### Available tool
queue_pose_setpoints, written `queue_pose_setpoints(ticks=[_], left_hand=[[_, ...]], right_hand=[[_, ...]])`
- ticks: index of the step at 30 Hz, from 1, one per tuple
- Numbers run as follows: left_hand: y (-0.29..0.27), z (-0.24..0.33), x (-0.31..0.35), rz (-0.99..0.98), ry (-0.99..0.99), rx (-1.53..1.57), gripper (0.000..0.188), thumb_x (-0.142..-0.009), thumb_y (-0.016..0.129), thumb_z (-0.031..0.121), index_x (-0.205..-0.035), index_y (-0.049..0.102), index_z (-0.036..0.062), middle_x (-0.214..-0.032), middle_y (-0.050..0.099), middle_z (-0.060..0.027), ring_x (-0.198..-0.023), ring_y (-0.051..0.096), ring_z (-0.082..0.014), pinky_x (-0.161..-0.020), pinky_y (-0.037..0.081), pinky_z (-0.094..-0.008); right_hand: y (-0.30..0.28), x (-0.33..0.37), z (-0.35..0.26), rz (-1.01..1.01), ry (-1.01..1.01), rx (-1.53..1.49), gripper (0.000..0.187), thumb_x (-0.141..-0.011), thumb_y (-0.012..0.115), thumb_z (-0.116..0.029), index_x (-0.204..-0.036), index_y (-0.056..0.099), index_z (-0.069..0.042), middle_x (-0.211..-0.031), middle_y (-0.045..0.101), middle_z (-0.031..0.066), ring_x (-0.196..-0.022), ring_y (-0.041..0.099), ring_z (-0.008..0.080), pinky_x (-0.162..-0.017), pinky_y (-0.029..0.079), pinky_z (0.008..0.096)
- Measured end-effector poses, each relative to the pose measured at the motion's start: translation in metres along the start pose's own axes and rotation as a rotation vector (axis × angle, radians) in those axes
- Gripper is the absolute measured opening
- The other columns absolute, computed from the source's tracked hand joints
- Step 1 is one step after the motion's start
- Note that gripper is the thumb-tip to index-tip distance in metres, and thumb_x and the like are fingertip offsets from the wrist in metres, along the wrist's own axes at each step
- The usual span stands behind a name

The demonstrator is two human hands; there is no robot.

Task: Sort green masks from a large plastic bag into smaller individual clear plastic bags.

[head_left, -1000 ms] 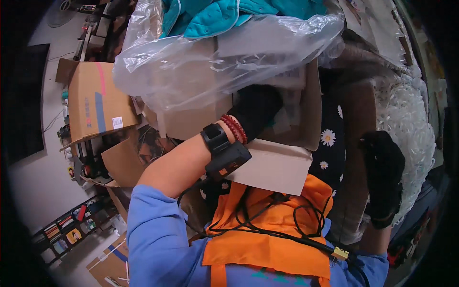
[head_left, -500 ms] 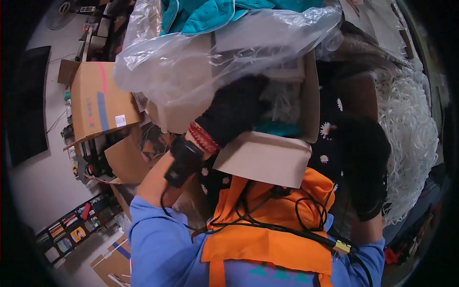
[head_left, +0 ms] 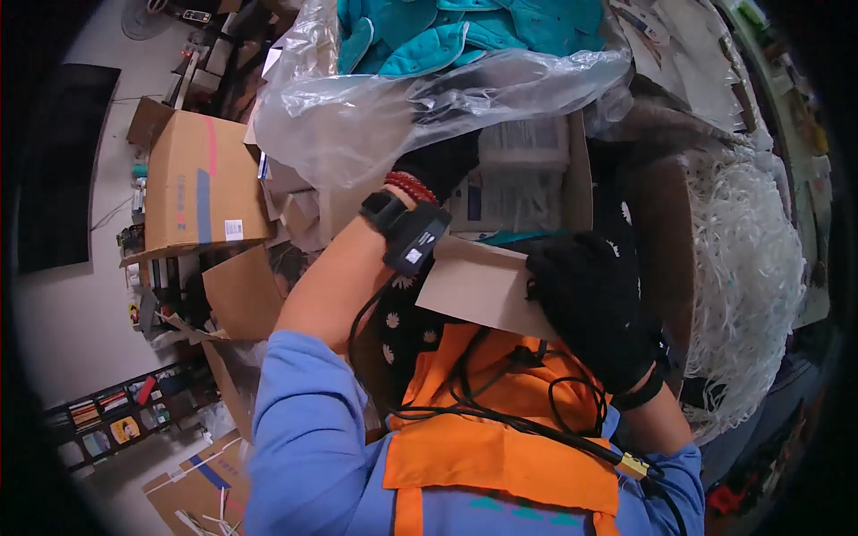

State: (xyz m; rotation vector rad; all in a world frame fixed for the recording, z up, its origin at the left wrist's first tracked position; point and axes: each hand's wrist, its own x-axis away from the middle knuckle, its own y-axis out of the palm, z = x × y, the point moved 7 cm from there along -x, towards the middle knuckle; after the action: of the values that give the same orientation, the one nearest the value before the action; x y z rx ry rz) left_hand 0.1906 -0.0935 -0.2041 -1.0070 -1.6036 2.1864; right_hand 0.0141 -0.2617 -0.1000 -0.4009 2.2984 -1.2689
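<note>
The left hand [head_left: 444, 167], in a black glove, is put into the open box [head_left: 581, 174], just beside some clear packs [head_left: 525, 192]. Its fingertips are hidden, so how wide it is spread, or what is held, cannot be told. The right hand [head_left: 585, 290], also gloved, is laid at the right end of the flap [head_left: 474, 281]. Its fingers are bent, but whether the flap is pinched cannot be told. The box's far side is partly covered by a clear bag [head_left: 344, 125] with teal cloths [head_left: 554, 31].
</note>
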Motion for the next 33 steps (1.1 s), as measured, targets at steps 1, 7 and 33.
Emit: queue_pose_setpoints(ticks=[1, 7, 33], left_hand=[[0.007, -0.003, -0.001, 0.007, -0.008, 0.014, 0.037, -0.084, 0.055, 0.021, -0.119, 0.059, 0.0102, -0.122, 0.057, -0.0175, -0.114, 0.052, -0.0371, -0.105, 0.037, -0.0473], [0.006, 0.042, -0.005, -0.130, 0.076, -0.088, 0.048, -0.087, 0.051, 0.014, -0.135, 0.048, 0.0100, -0.134, 0.050, -0.0190, -0.123, 0.049, -0.0353, -0.105, 0.038, -0.0457], [-0.129, 0.092, -0.014, -0.029, -0.083, -0.122, 0.026, -0.082, 0.062, 0.018, -0.105, 0.067, 0.0068, -0.094, 0.069, -0.0156, -0.086, 0.068, -0.0311, -0.075, 0.055, -0.0384]], right_hand=[[0.000, -0.001, -0.002, -0.022, 0.003, 0.011, 0.030, -0.069, 0.067, -0.011, -0.099, 0.065, -0.009, -0.097, 0.064, 0.0064, -0.093, 0.060, 0.0258, -0.091, 0.044, 0.0398], [-0.007, -0.001, -0.005, -0.012, 0.024, 0.105, 0.032, -0.070, 0.069, -0.013, -0.102, 0.065, -0.013, -0.096, 0.064, 0.0048, -0.100, 0.059, 0.0281, -0.094, 0.043, 0.0413], [-0.037, 0.004, -0.009, 0.125, 0.158, 0.052, 0.041, -0.067, 0.075, -0.011, -0.107, 0.064, -0.009, -0.115, 0.061, 0.0112, -0.111, 0.055, 0.0320, -0.097, 0.041, 0.0441]])
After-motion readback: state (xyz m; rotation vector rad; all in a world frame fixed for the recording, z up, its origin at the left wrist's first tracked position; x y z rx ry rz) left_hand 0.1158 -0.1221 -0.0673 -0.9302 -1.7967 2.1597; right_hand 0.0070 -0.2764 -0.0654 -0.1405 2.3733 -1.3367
